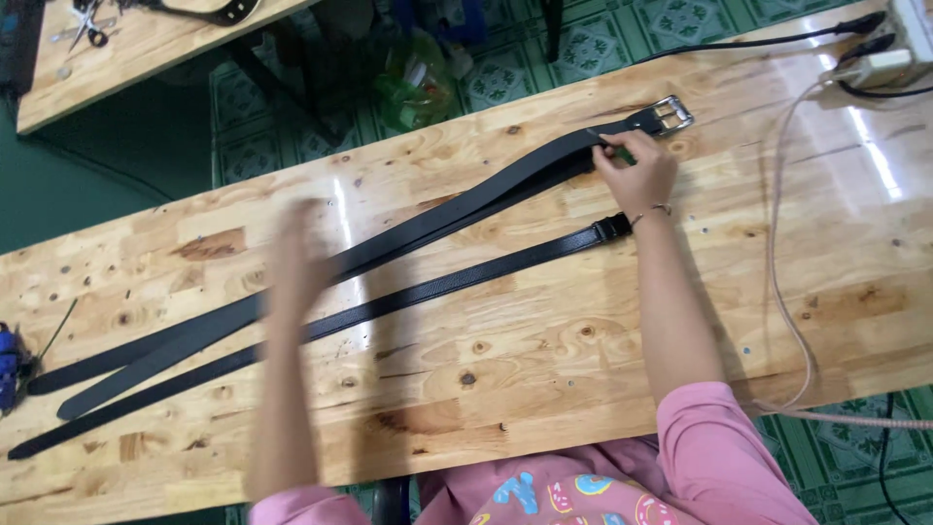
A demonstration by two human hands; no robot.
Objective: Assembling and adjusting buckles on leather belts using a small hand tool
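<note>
Black leather belts [437,219] lie lengthwise along a long wooden workbench [544,360]. The upper ones end in a silver buckle [671,114] at the right. My right hand [634,170] presses down on them just left of that buckle, pinching something small and green that I cannot make out. A narrower black belt [437,285] lies below them, its dark buckle end [612,227] near my right wrist. My left hand [296,258] is blurred, hovering flat over the belts near the middle of the bench, holding nothing that I can see.
A power strip with plugs [894,49] and black cables sits at the bench's far right. A pinkish cord [777,282] runs down across the right end. A blue object [8,355] sits at the left edge. Another table with scissors [89,24] stands beyond, over green tiled floor.
</note>
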